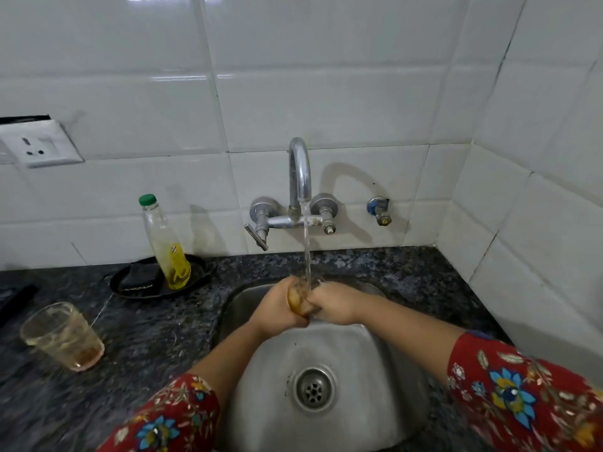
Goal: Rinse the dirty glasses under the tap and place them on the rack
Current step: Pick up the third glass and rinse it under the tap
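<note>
Glass (298,300) (mostly hidden) gripped by both hands' fingers (295,316) under the tap (299,171)

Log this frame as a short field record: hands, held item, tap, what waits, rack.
left hand: gripping glass
right hand: gripping same glass
glass in hands: over the sink, brownish residue, under the stream
tap: running
second glass: upright on counter left of sink, still dirty
soap bottle: in a dark dish behind it
rack: not in view

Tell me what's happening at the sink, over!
Left hand, right hand both gripping glass under running tap. Second dirty glass waiting. No rack visible.
</note>
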The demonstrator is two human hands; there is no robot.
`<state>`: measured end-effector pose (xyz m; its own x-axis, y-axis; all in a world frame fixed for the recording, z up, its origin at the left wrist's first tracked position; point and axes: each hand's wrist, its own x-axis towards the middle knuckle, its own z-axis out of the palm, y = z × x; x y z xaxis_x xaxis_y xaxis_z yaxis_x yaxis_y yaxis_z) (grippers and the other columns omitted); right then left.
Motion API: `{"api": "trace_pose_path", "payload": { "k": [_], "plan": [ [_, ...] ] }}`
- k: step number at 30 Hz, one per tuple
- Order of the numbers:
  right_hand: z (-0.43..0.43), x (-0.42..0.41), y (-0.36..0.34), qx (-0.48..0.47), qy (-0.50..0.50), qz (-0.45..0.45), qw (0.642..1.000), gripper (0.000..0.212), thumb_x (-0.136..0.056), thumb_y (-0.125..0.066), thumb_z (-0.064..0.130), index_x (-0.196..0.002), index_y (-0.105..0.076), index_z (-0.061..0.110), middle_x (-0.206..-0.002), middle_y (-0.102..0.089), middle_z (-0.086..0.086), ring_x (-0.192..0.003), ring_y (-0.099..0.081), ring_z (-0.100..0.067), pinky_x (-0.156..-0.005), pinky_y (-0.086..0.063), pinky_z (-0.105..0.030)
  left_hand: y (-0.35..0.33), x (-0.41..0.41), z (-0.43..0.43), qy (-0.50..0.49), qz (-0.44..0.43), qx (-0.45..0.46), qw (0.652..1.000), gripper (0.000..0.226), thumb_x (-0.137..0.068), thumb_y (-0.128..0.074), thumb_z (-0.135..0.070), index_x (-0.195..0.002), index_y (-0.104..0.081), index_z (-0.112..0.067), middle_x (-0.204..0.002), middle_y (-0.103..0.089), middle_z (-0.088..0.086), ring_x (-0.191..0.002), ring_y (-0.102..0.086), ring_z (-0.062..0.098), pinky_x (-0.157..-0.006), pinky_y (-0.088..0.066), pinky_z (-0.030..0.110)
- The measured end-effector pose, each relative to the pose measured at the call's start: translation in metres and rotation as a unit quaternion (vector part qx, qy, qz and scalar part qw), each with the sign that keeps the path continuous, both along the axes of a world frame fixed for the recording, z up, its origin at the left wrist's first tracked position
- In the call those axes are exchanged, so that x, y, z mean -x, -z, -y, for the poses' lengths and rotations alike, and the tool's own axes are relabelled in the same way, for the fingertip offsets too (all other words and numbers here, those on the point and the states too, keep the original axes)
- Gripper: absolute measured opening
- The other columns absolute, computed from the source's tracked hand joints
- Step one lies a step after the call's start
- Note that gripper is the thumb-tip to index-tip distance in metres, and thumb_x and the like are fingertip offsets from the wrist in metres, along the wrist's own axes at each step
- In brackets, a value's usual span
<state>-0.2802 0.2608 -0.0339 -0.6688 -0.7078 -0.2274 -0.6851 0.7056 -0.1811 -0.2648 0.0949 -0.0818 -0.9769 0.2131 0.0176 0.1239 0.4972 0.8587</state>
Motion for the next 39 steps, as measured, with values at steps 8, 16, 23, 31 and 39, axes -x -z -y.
{"api": "trace_pose_path", "payload": {
  "k": [8,16,23,31,39],
  "plan": [
    [0.002,0.005,-0.001,-0.024,-0.081,-0.063,0.994,0.023,-0.094,-0.046,0.028,-0.105,-0.063,0.016,-0.105,-0.065,-0.003,-0.090,-0.061,-0.021,-0.078,-0.050,-0.035,-0.004,-0.012,-0.002,-0.017,-0.046,-0.060,0.997,0.051,-0.059,-0.084,-0.003,-0.098,-0.062,-0.027,-0.093,-0.072,-0.018,-0.090,-0.067,-0.003,-0.078,-0.052,0.018],
    [0.011,0.001,0.010,0.154,0.080,0.106,0.979,0.015,-0.081,-0.061,0.001,-0.072,-0.062,0.013,-0.081,-0.059,-0.002,-0.086,-0.055,-0.023,-0.076,-0.043,-0.031,-0.017,-0.010,-0.007,-0.061,-0.045,0.102,0.992,0.048,-0.056,-0.071,-0.044,-0.100,-0.053,-0.040,-0.097,-0.064,-0.015,-0.092,-0.060,0.007,-0.082,-0.050,0.031],
    [0.013,0.001,0.018,0.120,0.061,0.017,0.991,0.015,-0.081,-0.057,0.017,-0.088,-0.069,0.023,-0.094,-0.068,0.005,-0.089,-0.062,-0.018,-0.082,-0.050,-0.034,-0.015,0.002,0.018,0.042,-0.007,0.070,0.997,0.064,-0.049,-0.078,-0.036,-0.108,-0.052,-0.035,-0.100,-0.066,-0.015,-0.100,-0.065,0.012,-0.094,-0.047,0.030],
    [0.018,-0.041,0.028,0.471,0.348,0.364,0.724,0.034,-0.078,-0.059,-0.013,-0.104,-0.071,0.007,-0.101,-0.073,-0.008,-0.092,-0.068,-0.015,-0.078,-0.054,-0.018,-0.009,-0.005,0.015,0.036,-0.084,0.398,0.913,0.068,-0.068,-0.074,-0.029,-0.130,-0.046,-0.027,-0.132,-0.052,-0.001,-0.119,-0.053,0.023,-0.094,-0.049,0.043],
    [0.011,-0.061,0.067,0.552,0.492,0.573,0.355,0.036,-0.094,-0.040,-0.008,-0.124,-0.055,0.001,-0.131,-0.059,-0.013,-0.121,-0.056,-0.022,-0.090,-0.047,-0.030,-0.016,-0.015,0.007,0.068,-0.091,0.699,0.706,0.052,-0.088,-0.059,-0.019,-0.137,-0.041,-0.025,-0.138,-0.044,0.008,-0.130,-0.039,0.032,-0.107,-0.025,0.055]
  ]
}}
